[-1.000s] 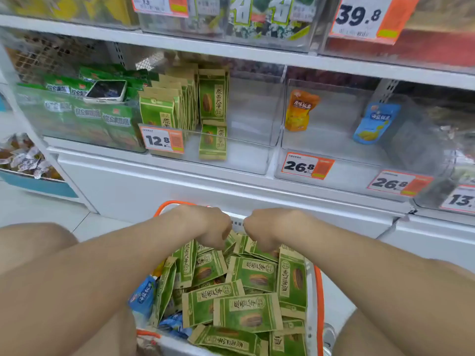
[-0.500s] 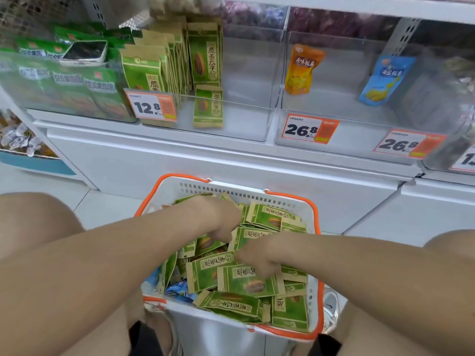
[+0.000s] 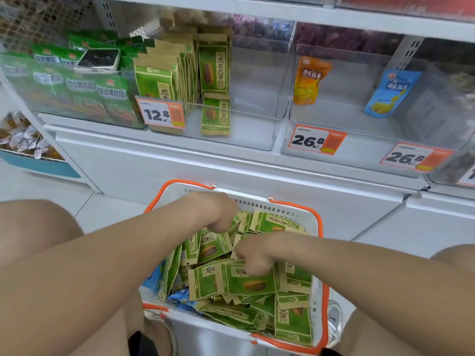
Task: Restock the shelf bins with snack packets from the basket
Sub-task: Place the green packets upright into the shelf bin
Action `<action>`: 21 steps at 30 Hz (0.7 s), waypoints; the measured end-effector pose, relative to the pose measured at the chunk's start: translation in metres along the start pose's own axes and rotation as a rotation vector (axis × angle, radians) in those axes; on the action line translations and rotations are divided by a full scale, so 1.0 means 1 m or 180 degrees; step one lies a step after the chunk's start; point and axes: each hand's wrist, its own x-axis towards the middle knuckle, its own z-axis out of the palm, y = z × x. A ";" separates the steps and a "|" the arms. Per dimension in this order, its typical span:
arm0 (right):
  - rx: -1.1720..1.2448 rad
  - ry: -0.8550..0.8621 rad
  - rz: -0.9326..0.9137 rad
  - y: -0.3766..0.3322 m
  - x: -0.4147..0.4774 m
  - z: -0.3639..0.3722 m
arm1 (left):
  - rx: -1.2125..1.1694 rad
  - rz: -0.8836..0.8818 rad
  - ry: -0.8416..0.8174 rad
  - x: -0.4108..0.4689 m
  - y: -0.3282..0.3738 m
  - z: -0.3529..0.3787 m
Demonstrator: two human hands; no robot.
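A white basket with an orange rim (image 3: 320, 222) stands on the floor between my knees, heaped with green sunflower-seed packets (image 3: 252, 281). My left hand (image 3: 218, 214) reaches down into the far side of the pile, its fingers curled and hidden among the packets. My right hand (image 3: 253, 255) pinches the top edge of a green packet in the middle of the basket. Above, the clear shelf bin (image 3: 257, 119) with the 12.8 price tag holds a row of the same green packets (image 3: 213, 65) on its left half.
Left of that bin is a bin of darker green bags (image 3: 84, 80). To the right, a bin holds one orange pouch (image 3: 309, 82) and one blue pouch (image 3: 393, 92). Blue packets (image 3: 180, 296) lie under the green ones in the basket. A white cabinet front (image 3: 180, 170) stands behind the basket.
The view has tilted down toward the basket. Both hands moved from the basket's far rim into the pile, and my right hand has taken hold of a green packet.
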 end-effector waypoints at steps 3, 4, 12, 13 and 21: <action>0.0681 0.0478 0.0140 0.003 -0.019 -0.032 | -0.0194 -0.0553 0.0192 -0.009 -0.014 -0.008; 0.0878 0.0739 0.0160 0.005 -0.023 -0.041 | -0.0350 -0.0711 0.0318 -0.011 -0.020 -0.011; 0.3311 0.2007 -0.0136 0.018 -0.033 -0.076 | -0.2710 -0.1056 0.1442 -0.018 -0.052 -0.030; 0.3571 0.1934 -0.0295 0.018 -0.033 -0.077 | -0.2899 -0.1063 0.1660 -0.018 -0.055 -0.029; 0.4099 0.1991 -0.0789 0.008 -0.038 -0.080 | -0.3424 -0.0865 0.2390 -0.026 -0.069 -0.037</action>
